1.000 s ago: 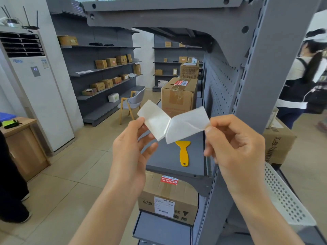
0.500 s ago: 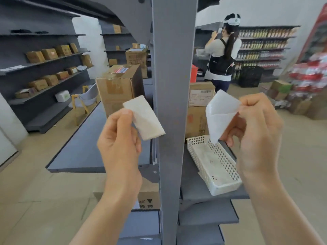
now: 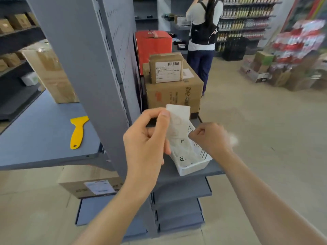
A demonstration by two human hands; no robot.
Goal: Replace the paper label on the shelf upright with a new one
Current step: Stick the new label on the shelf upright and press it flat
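Partly blurred: left hand [image 3: 146,138] pinches label [image 3: 178,119]; right hand [image 3: 210,138] fisted, contents unclear.

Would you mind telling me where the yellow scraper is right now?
In the head view, the yellow scraper lies flat on the grey shelf left of the shelf upright, in front of a cardboard box.

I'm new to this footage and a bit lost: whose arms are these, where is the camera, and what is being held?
The camera sits on a person's head, looking down at their own bare hands. The left hand pinches a thin white paper label at the grey metal shelf upright. The right hand is closed; something white blurs beside it, unclear what. Below sits a white perforated plastic basket on the grey shelf board. A yellow plastic scraper lies on the left shelf; brown cardboard boxes stand behind.
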